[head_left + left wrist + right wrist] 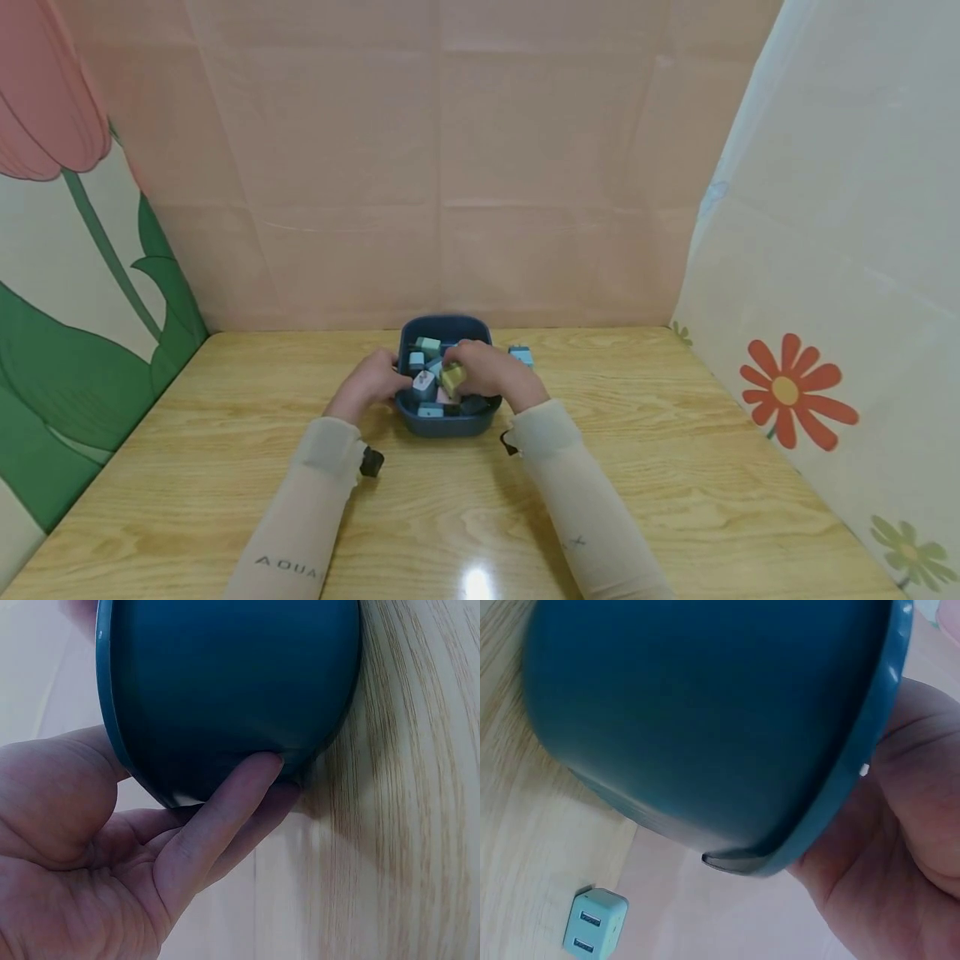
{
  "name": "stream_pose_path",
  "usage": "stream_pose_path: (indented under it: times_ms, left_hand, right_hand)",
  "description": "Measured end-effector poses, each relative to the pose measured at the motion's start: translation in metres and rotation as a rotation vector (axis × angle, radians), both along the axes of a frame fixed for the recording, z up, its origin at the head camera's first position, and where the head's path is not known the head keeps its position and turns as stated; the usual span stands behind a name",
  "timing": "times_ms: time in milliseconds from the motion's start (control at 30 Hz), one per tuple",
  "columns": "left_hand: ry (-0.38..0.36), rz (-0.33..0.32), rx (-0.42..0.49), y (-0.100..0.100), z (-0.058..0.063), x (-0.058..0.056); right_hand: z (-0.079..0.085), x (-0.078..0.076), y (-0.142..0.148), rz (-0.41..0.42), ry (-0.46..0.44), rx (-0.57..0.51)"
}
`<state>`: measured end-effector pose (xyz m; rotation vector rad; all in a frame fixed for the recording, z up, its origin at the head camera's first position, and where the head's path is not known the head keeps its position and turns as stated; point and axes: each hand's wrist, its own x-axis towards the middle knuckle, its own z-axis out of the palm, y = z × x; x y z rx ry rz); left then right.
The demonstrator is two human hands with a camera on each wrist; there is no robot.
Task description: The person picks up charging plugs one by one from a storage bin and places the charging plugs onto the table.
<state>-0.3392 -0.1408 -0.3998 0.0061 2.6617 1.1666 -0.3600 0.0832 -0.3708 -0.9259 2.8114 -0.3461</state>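
A dark blue plastic bin point(446, 427) stands near the back edge of the table, filled with small blocky plug chargers. My left hand point(372, 382) grips the bin's left side, thumb over the rim and fingers along the outer wall point(225, 690). Over the right rim reaches my right hand point(483, 369), its fingers inside the bin holding a yellow block-shaped charger point(452, 378). A white-topped charger point(424, 385) lies just left of the yellow one, and a pale green one point(428, 347) sits farther back. In the right wrist view the bin wall hides the right fingertips.
A light blue charger with two USB ports point(595, 924) lies on the table, right of the bin. The wooden table point(675, 467) meets a pink backdrop point(450, 167) behind the bin, with flower-printed sheets at both sides.
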Motion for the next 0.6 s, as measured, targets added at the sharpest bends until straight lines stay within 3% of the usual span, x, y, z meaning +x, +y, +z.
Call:
stream_pose_path:
  times_ms: [200, 400, 600]
  left_hand:
    - [-0.008, 0.004, 0.017, -0.001, -0.001, -0.001]
    - [-0.023, 0.021, 0.024, -0.001, -0.002, -0.004]
    - [-0.034, 0.038, 0.018, 0.002, -0.002, -0.004]
  right_hand:
    - [0.008, 0.002, 0.007, -0.004, 0.035, -0.075]
    - [0.014, -0.005, 0.025, 0.032, 0.124, -0.180]
    - [0.019, -0.014, 0.054, -0.025, 0.130, -0.289]
